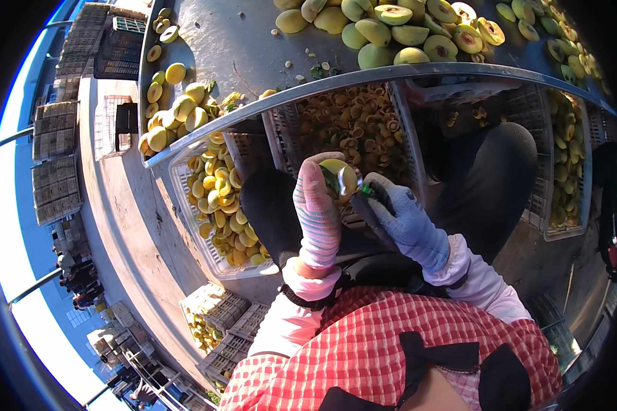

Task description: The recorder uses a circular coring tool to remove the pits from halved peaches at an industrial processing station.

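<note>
My left hand (317,216), in a striped knit glove, is closed round a yellow-green peach half (333,166) above my lap. My right hand (411,229), in a blue-grey glove, grips a pitting tool with a curved metal end (348,182) and a bit of green at its handle. The metal end meets the fruit; how deep it sits I cannot tell. Just beyond both hands is a crate (406,130) of small brown-yellow scraps. Halved peaches (394,31) lie heaped on the metal table (233,41) ahead, some with reddish centres.
The table's raised metal rim (363,74) curves across in front of me. A white crate (230,274) of yellow peach halves stands to my left, another crate (569,233) to my right. My knees (504,157) flank the middle crate. Stacked crates (55,130) line the far left.
</note>
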The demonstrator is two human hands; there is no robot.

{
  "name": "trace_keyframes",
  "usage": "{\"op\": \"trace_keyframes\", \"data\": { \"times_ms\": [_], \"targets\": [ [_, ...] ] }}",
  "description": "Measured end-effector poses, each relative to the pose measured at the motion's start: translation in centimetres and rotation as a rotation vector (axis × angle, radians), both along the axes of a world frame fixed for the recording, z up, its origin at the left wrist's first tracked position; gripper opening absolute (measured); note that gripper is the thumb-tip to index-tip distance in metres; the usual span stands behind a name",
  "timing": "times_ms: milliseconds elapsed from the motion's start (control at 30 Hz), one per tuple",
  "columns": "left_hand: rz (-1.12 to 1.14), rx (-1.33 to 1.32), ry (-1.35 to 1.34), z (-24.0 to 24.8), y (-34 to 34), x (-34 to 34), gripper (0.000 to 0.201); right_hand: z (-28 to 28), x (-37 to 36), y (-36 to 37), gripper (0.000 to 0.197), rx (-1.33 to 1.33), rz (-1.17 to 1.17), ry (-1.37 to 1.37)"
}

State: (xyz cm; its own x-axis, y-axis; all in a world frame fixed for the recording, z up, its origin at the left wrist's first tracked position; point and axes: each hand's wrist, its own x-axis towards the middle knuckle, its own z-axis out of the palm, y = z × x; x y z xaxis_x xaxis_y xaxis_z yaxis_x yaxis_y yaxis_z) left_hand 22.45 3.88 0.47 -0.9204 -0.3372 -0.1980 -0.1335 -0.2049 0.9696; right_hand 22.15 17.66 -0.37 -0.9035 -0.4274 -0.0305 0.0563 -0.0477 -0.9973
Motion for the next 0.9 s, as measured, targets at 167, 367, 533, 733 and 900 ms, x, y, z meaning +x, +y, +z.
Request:
{"op": "trace_keyframes", "data": {
  "times_ms": [167, 367, 533, 733, 900],
  "targets": [
    [0.023, -0.053, 0.0, 0.4, 0.8, 0.3, 0.045, 0.6, 0.7, -0.4, 0.023, 0.191, -0.062, 0.168],
    [-0.085, -0.196, -0.011, 0.4, 1.0, -0.1, 0.039, -1.9, 1.4, -0.6, 0.027, -0.022, -0.086, 0.095],
    [-0.169, -0.382, 0.015, 0.1, 0.6, -0.9, 0.037, -2.4, 2.0, 0.6, 0.029, -0.029, 0.042, 0.108],
    [-0.339, -0.145, -0.249, -0.5, -0.1, -1.6, 0.036, -6.0, 2.0, 0.3, 0.026, 0.126, -0.054, 0.462],
    [-0.31, -0.198, -0.158, -1.0, 1.2, -0.8, 0.041, -2.3, 1.7, 1.8, 0.025, -0.066, 0.257, -0.155]
  ]
}}
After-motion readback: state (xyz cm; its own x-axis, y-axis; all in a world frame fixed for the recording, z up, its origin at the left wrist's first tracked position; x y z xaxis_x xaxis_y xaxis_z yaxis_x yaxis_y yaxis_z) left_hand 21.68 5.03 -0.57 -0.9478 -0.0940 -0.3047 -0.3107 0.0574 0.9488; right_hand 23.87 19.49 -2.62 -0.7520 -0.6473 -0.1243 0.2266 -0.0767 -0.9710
